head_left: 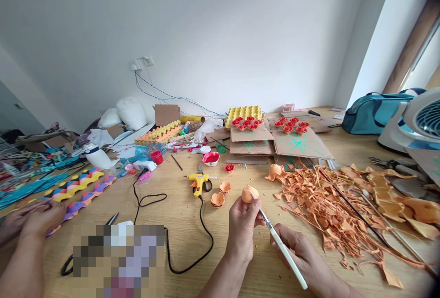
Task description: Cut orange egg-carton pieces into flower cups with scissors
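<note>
Between the fingertips of my left hand (241,229) is a small orange egg-carton cup (249,194), held up over the table. My right hand (304,254) grips white-handled scissors (284,251), whose metal blades reach up to the cup near my left thumb. How far the blades are apart is hard to see. Just left of the cup lie two orange petal-shaped cups (217,200) on the wood. A yellow glue gun (198,182) rests beyond them, with dark-handled scissors partly beneath it. One red paper rose (229,168) sits farther back.
Orange carton scraps (319,204) are heaped at the right. Red roses stand on cardboard sheets (302,144) at the back, near a dish of red paint (211,158). Another person's hands (41,217) are at the left by painted carton strips (75,183). A black cord (206,254) crosses the table.
</note>
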{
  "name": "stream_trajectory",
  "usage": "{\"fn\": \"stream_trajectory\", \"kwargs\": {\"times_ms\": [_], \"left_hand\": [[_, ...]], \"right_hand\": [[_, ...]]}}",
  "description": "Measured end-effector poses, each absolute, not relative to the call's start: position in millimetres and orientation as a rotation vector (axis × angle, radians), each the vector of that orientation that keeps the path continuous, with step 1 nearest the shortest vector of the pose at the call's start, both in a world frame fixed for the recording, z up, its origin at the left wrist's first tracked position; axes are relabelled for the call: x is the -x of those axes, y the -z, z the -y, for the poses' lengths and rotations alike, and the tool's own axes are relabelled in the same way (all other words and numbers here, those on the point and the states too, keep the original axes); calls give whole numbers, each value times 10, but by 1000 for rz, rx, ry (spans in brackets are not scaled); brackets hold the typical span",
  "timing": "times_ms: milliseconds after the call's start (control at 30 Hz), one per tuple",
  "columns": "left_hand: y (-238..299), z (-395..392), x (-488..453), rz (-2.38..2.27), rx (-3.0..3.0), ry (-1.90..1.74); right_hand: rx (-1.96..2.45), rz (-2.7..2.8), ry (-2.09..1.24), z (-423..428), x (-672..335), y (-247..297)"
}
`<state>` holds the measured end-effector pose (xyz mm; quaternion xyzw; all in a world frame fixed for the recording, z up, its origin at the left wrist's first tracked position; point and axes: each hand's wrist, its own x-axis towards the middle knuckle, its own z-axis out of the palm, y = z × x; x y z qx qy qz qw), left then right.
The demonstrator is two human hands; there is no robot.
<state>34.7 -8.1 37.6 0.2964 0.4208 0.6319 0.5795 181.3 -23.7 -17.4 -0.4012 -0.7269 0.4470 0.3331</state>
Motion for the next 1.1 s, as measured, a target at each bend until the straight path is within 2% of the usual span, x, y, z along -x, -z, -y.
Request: {"fn": "stream_trajectory", "kwargs": {"times_ms": [667,1100], "left_hand": [[-361,87,-342,-913,-712,-1528],[-225,-63,-196,-711,-483,-1687]], "right_hand": [[1044,1918,-1082,203,-1789,144],[1007,1932,-1253,220,-1806,164]]}}
